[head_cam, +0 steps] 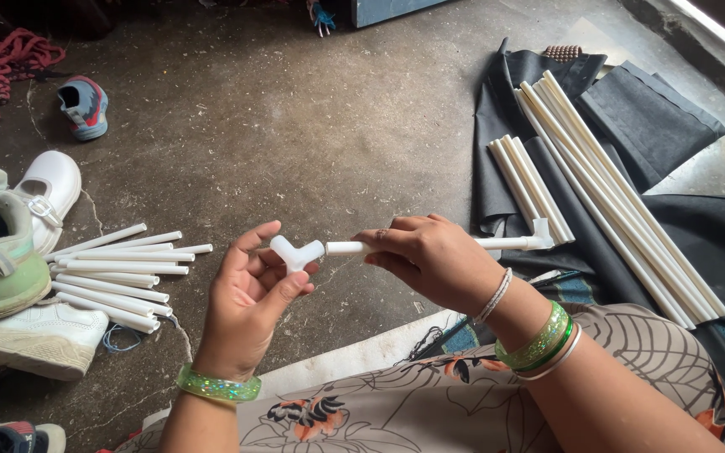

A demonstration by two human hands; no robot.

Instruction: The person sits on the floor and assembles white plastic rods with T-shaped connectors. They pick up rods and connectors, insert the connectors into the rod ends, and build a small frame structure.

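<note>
Left hand (249, 289) pinches a white three-way connector (294, 252); right hand (425, 256) is clamped around a white tube (341, 248) whose end meets it.

The left hand's fingers are closed on the connector's lower branches, and the tube's far end already carries an elbow fitting (539, 235). To seat the joint well, it seems best to keep the tube in line with the open socket and push straight, twisting slightly rather than bending. Short tubes (119, 273) lie on the concrete floor (295, 126) to the left beside shoes (18, 260); longer tubes (606, 193) rest on dark fabric (656, 117) to the right.
</note>
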